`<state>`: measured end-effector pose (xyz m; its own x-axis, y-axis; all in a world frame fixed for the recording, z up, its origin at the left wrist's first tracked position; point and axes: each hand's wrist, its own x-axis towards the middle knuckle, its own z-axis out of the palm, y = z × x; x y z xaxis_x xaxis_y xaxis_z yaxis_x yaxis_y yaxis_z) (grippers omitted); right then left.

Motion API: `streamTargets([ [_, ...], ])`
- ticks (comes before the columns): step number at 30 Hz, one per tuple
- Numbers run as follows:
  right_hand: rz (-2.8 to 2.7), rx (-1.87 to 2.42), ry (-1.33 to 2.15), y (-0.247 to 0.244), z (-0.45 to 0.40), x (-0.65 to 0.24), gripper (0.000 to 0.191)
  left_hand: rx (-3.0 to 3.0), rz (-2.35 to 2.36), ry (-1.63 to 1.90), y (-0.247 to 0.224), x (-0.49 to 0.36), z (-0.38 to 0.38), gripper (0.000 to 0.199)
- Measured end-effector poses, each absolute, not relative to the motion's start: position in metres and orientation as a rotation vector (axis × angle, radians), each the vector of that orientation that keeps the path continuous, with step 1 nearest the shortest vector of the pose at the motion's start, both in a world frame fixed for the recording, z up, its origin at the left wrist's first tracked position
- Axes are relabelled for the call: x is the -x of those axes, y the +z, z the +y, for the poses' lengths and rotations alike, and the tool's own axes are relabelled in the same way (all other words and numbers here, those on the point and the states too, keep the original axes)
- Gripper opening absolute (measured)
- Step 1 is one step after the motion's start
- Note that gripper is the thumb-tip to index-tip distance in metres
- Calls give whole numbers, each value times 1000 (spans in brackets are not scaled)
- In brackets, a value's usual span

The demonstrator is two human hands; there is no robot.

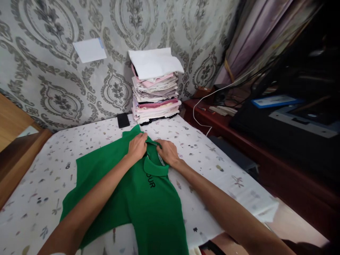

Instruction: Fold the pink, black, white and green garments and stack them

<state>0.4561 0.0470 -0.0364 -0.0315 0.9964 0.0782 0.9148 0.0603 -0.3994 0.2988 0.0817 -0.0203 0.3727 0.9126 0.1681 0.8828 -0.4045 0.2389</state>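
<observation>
A green polo shirt (111,184) lies spread on the white patterned sheet, its collar toward the middle of the view and black letters below the collar. My left hand (137,146) is closed on the cloth at the left side of the collar. On the collar's right side, my right hand (168,152) pinches the edge, with the inner neck band showing beside it. My left forearm crosses over the shirt and hides part of it.
A tall stack of folded clothes (155,95) stands by the wall, white cloth on top. A black phone (123,120) lies left of it. A dark red desk (278,170) with a white cable (195,113) runs along the right; a wooden edge (23,159) is at left.
</observation>
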Motion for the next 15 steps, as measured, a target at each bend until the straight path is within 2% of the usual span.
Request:
streamTargets([
  [3,-1980,1913,320,-32,46,-458,38,-2509,1597,456,-24,-294,78,30],
  [6,-1964,2004,310,-31,46,-459,37,-2465,1557,461,-26,-292,72,21],
  [11,-2004,2014,392,-33,47,-471,33,-2413,1338,693,-23,-244,75,23],
  [15,-1942,1878,503,-27,71,-479,35,-2316,1753,669,-19,-146,88,17],
])
